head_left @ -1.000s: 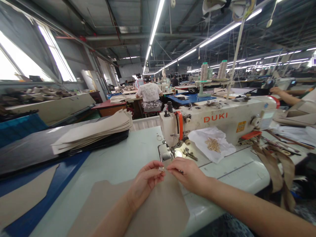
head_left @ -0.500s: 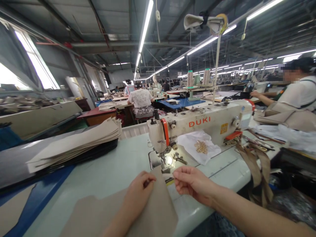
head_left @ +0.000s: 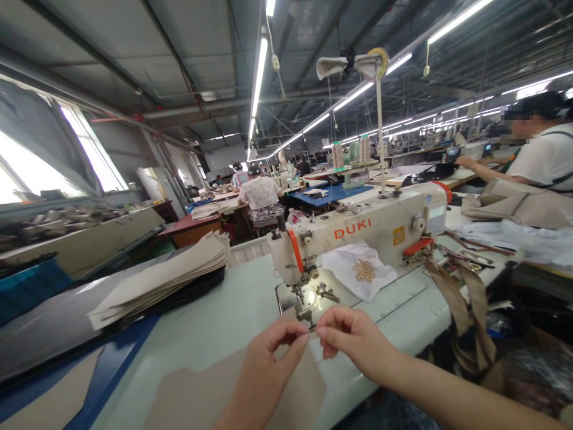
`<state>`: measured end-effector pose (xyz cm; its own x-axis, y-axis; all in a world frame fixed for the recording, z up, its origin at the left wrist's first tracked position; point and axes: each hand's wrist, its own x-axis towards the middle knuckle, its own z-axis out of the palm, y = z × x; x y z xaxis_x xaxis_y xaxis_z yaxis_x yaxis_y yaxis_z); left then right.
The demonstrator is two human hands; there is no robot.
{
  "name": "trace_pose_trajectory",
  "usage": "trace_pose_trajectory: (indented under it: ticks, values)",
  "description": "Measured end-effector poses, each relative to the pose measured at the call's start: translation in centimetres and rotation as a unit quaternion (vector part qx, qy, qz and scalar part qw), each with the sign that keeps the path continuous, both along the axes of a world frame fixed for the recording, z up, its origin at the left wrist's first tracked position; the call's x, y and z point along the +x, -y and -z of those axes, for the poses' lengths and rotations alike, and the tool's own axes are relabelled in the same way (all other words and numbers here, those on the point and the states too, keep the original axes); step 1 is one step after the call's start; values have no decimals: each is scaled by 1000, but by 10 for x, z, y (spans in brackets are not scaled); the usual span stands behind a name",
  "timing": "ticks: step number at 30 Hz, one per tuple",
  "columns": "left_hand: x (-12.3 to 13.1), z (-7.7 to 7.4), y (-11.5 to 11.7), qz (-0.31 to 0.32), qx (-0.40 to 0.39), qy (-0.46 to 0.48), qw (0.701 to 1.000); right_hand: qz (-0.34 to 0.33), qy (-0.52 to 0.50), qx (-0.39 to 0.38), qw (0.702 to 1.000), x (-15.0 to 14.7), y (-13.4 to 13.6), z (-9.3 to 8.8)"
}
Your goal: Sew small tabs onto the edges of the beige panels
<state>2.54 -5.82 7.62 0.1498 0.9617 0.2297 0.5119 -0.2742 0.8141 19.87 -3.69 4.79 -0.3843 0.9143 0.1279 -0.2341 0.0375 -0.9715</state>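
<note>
My left hand [head_left: 275, 358] is pinched, thumb against forefinger, above a beige fabric panel [head_left: 201, 388] on the pale green table. Close beside its fingertips, my right hand [head_left: 351, 340] is also pinched. Whatever lies between the fingertips is too small to make out. Just beyond both hands is the needle area of a white sewing machine [head_left: 322, 236]. A white cloth [head_left: 329, 260] holding small gold-coloured pieces [head_left: 364, 270] lies under the machine's arm.
Stacked beige panels [head_left: 165, 280] lie at the left, by a blue surface [head_left: 120, 358]. Brown straps [head_left: 452, 298] hang over the right edge. A person [head_left: 541, 155] works at the far right, and others sit farther back.
My left hand has come off the fabric and moved right, its fingertips now close to my right hand's. The camera view has shifted slightly.
</note>
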Motion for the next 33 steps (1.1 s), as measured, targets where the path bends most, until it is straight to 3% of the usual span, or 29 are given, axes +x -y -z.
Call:
trace_pose_trajectory:
  ticks: [5, 11, 19, 23, 27, 31, 33]
  values:
    - [6, -3, 5, -8, -56, -14, 998, 0, 31, 26, 999, 6, 4, -2]
    - [4, -5, 3, 10, -168, 90, 982, -11, 33, 6, 999, 12, 1, -1]
    - [0, 2, 0, 5, -155, 143, 977, -36, 31, 13, 999, 7, -9, 14]
    - [-2, 6, 2, -19, -119, 105, 987, 6, 110, 113, 987, 5, -18, 15]
    - [-20, 13, -6, -46, -94, 61, 993, 18, 169, 224, 960, 1, -27, 16]
    - [-43, 23, -22, -133, -69, -45, 988, -3, 179, 258, 949, -7, -36, 21]
    - [-49, 31, -30, -143, -50, -111, 982, -14, 178, 247, 953, -12, -41, 26]
